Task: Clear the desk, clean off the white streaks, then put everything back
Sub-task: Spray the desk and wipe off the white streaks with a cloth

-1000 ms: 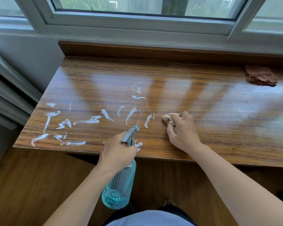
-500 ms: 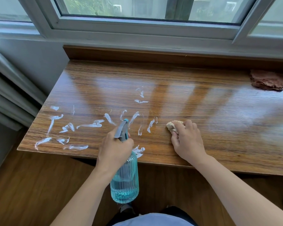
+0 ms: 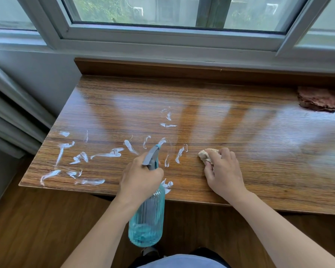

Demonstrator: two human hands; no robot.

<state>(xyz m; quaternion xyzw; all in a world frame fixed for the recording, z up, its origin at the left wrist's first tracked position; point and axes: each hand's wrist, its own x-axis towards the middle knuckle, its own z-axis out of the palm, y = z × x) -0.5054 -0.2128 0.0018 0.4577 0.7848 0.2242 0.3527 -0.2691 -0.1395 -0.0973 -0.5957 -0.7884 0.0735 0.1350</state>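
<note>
Much of the spray bottle [image 3: 147, 219] is hard to read: its neck and trigger are buried in the left hand [image 3: 140, 179], whose fingers curl round them, so only the grey nozzle head pokes out above the knuckles, and the ribbed blue body hangs below the front edge of the desk [image 3: 230, 117] with liquid pooled in its bottom. The pale cloth [image 3: 207, 154] is mostly covered too; the right hand [image 3: 223, 172] is bunched over it with fingers curled, pressing it onto the wood, and only a crumpled corner shows on the side towards the bottle. Whether the trigger is being squeezed cannot be told. Both forearms run out of the bottom of the frame, and the person's clothing there is only a blue and dark sliver. The white streaks [image 3: 106, 153] lie scattered across the desk on the far side of the bottle from the cloth, with a few strokes between bottle and cloth and a smear right beside the bottle's shoulder at the front edge. The wood-grain top is glossy, and window glare washes out its far right part. A brown rag [image 3: 316, 100] sits at the desk's far right corner, well apart from the bottle. Behind the desk runs a window frame [image 3: 162, 38]; a grey curtain [image 3: 10, 115] hangs at the left, and wooden floor [image 3: 37, 229] shows below.
</note>
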